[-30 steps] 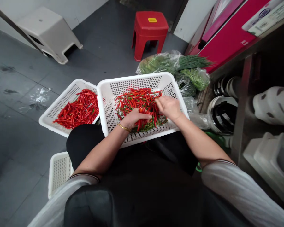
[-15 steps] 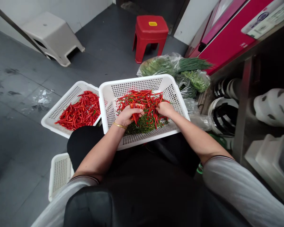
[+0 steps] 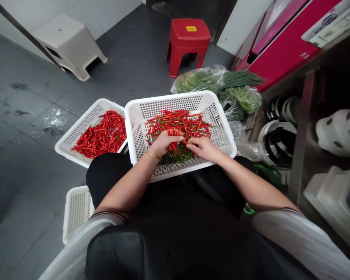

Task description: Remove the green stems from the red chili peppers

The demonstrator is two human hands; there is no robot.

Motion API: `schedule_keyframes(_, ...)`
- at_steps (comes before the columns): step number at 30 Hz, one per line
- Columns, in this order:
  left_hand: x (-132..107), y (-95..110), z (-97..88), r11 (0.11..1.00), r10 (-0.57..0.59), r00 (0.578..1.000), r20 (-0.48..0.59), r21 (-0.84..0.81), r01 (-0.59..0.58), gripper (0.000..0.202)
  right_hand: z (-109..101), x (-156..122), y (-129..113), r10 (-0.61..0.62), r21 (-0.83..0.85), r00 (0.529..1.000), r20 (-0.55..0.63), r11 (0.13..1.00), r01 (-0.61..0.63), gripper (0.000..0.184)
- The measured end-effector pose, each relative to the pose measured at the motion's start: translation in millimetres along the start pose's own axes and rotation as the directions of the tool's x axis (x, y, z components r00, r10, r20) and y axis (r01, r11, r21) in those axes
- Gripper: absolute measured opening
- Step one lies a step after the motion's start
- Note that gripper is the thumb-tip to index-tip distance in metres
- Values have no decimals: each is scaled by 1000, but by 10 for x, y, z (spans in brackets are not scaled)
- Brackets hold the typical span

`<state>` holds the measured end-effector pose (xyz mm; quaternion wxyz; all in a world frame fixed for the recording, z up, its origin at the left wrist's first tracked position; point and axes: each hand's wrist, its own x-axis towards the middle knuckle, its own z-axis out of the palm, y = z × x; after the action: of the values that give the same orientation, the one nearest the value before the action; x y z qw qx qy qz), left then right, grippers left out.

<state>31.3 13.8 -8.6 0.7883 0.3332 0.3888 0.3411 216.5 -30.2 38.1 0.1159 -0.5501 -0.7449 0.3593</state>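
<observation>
A white perforated basket point(image 3: 179, 99) rests across my lap, filled with red chili peppers point(image 3: 177, 118) on top and green stems point(image 3: 177, 157) near its front side. My left hand point(image 3: 163, 144) curls around several red chili peppers point(image 3: 174, 140) over the basket. Close beside it, my right hand point(image 3: 204, 149) is closed in a pinch, fingertips meeting the left thumb's tip at a red chili pepper; its stem end is too small to make out. To the left, a second white basket point(image 3: 76, 134) holds a heap of red chili peppers point(image 3: 102, 134).
A small white basket point(image 3: 78, 208) stands on the floor by my left leg. Ahead are a red stool point(image 3: 189, 37) and a beige stool point(image 3: 64, 37). Bagged green vegetables point(image 3: 198, 81) lie beyond the basket. Shelving with bowls point(image 3: 277, 142) and containers point(image 3: 329, 190) borders the right.
My right hand has moved left and toward me, from the chili pile to the left hand's fingertips. My left hand keeps its handful of chili peppers. The view has shifted slightly.
</observation>
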Motion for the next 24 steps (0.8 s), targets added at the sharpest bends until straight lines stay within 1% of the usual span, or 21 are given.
schedule_keyframes(2,-6,46,-25,999,-42,996,72,24,41,30,-171,-178,4,-33,0,998,54,999,33,28)
schedule_keyframes(4,12,80,-60,998,-59,994,91,18,57,32,-336,-423,35,-68,17,980,188,998,66,29)
schedule_keyframes(5,27,92,-77,999,-52,995,79,3,52,32,-405,-552,64,-75,15,960,271,997,74,28)
schedule_keyframes(6,43,99,-91,999,-41,997,64,-13,42,30,-459,-671,99,-67,-8,936,346,997,74,25)
schedule_keyframes(7,57,103,-99,999,-31,998,51,-27,32,28,-495,-766,140,-39,-55,917,396,996,66,24)
schedule_keyframes(8,68,104,-100,999,-25,999,42,-37,27,25,-510,-824,183,4,-122,912,411,991,50,24)
schedule_keyframes(9,73,100,-94,999,-24,999,35,-41,26,23,-502,-836,225,54,-200,918,392,979,28,26)
schedule_keyframes(10,74,93,-82,999,-29,999,29,-39,30,21,-469,-794,262,104,-280,935,340,960,-5,27)
schedule_keyframes(12,61,72,-50,999,-44,999,16,-21,45,20,-338,-557,315,204,-410,961,187,905,-112,31)
schedule_keyframes(13,53,61,-35,999,-49,999,9,-9,49,20,-246,-378,330,261,-463,960,101,866,-187,38)
schedule_keyframes(14,45,50,-27,999,-52,999,1,3,52,20,-146,-179,340,333,-507,943,26,817,-275,42)
schedule_keyframes(15,40,40,-25,998,-54,998,-8,12,55,20,-47,21,349,402,-528,916,13,780,-335,43)
schedule_keyframes(17,40,22,-43,998,-58,998,-29,19,59,20,112,358,379,508,-543,857,82,744,-389,40)
schedule_keyframes(18,45,14,-60,998,-58,998,-37,21,59,20,156,468,405,529,-538,838,130,748,-389,36)
schedule_keyframes(19,53,5,-78,998,-58,997,-43,23,59,20,171,532,436,546,-533,818,180,753,-386,31)
schedule_keyframes(20,62,-7,-93,998,-57,997,-46,28,59,20,159,548,468,549,-529,809,212,760,-377,26)
schedule_keyframes(21,70,-20,-101,997,-59,997,-48,39,60,20,122,522,493,535,-529,814,225,769,-359,21)
schedule_keyframes(22,76,-36,-101,996,-63,997,-53,54,66,20,70,462,502,507,-532,832,227,780,-329,18)
schedule_keyframes(24,74,-70,-68,992,-76,995,-61,93,81,22,-44,286,453,391,-530,895,214,816,-230,18)
